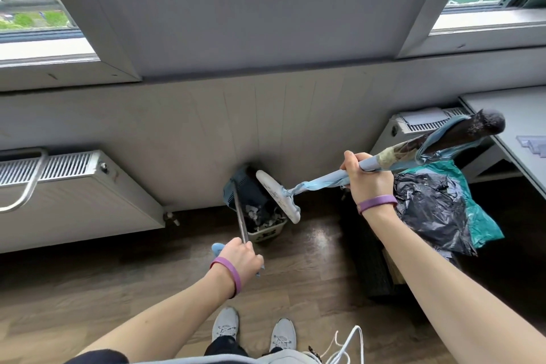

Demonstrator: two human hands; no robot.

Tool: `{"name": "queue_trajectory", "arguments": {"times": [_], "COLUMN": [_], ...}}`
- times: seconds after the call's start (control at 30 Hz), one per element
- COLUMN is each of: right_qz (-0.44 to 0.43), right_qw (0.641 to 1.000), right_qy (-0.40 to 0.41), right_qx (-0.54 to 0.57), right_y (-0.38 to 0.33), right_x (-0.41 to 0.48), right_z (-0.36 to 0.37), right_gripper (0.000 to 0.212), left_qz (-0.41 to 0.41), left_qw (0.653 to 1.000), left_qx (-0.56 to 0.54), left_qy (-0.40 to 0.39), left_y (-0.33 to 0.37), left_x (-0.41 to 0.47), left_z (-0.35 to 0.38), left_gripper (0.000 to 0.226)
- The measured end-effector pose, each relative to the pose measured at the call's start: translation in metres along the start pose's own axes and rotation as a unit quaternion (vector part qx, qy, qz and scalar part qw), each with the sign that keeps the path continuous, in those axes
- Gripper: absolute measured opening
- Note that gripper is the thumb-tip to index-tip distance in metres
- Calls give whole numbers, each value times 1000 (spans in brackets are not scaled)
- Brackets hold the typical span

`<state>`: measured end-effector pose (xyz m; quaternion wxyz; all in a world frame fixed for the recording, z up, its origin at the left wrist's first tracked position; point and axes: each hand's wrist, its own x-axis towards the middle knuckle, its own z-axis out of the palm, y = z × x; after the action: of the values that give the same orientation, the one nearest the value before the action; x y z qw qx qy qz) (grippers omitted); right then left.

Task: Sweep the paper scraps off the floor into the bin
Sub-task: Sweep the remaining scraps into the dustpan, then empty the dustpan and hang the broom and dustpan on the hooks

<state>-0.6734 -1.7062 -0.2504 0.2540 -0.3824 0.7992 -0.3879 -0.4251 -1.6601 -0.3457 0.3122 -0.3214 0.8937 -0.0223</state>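
The person is emptying the dustpan into the bin, which is standing on the floor against the wall. The left grip is clamped on the dustpan's metal handle, tilting the pan over the bin's opening. The right grip is clamped on the broom handle, keeping its white head just beside the pan. Paper scraps are lying inside the bin. The task seems to be nearly finishing. Next, the pan probably needs a steeper tilt or a small shake, so that nothing is falling beside the bin.

2 purple wristbands, 2 grey laced sneakers.
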Motion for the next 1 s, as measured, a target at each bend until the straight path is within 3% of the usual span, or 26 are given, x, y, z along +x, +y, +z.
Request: {"name": "queue_trajectory", "arguments": {"times": [0.37, 0.63, 0.77, 0.87, 1.0], "right_qz": [-17, -15, -11, -33, -101], "right_qw": [1000, 1000, 999, 997, 990], "right_qy": [-2, -11, -24, -45, -77], "right_qx": [-1, -1, 35, 55, 55], "right_y": [-2, -9, -33, -64, -117], "right_x": [4, 9, 12, 18, 26], "right_z": [9, 3, 0, -5, -6], "right_gripper": [38, 38, 35, 32, 32], "left_qz": [-4, -106, -219, -319, -373], "left_qw": [999, 983, 935, 870, 804], "left_qx": [-34, -143, -255, -343, -420], "left_qy": [-18, 49, 110, 155, 195], "left_y": [-3, -20, -49, -76, -124], "left_x": [3, 1, -6, -20, -39], "left_z": [11, 2, -26, -50, -75], "left_gripper": [27, 24, 27, 24, 22]}}
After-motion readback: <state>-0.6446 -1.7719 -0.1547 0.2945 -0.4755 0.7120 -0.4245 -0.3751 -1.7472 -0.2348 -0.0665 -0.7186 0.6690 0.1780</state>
